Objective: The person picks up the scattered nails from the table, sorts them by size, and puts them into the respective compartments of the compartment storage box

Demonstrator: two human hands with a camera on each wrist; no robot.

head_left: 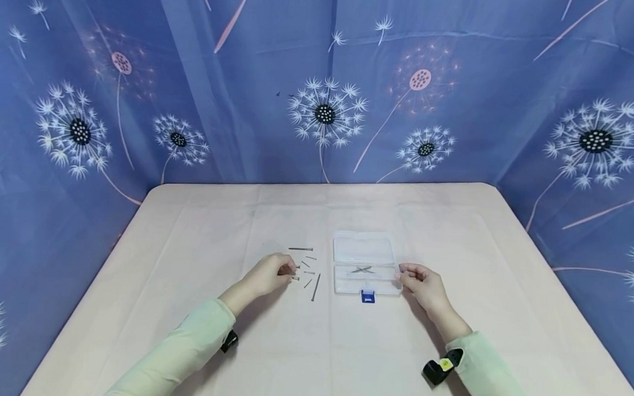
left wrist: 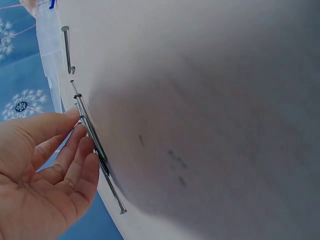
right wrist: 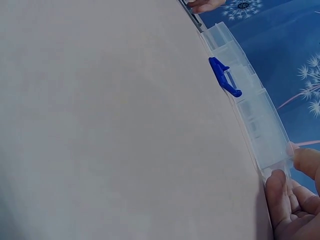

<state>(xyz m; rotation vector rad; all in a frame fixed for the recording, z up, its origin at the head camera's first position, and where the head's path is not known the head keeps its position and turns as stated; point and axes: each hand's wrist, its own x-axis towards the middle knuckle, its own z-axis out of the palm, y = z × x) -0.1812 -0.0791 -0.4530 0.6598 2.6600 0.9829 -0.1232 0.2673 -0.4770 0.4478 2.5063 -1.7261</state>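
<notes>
My left hand (head_left: 269, 272) is over the loose nails, thumb and fingers bent toward them. In the left wrist view its thumb and fingertips overlap several metal nails (left wrist: 90, 129); I cannot tell whether they pinch one. A long nail (head_left: 316, 287) and shorter nails (head_left: 307, 272) lie just right of these fingertips. To their right sits a clear plastic box (head_left: 366, 287), its lid (head_left: 364, 247) laid back and its blue latch (head_left: 368, 296) toward me. Crossed nails (head_left: 364, 269) lie inside. My right hand (head_left: 424, 287) grips the box's right end between thumb and fingers.
Another long nail (head_left: 300, 249) lies at the back of the scattered group. A pale cloth covers the table (head_left: 232, 218). Blue curtains (head_left: 246, 114) with dandelion prints stand along the table's back and sides.
</notes>
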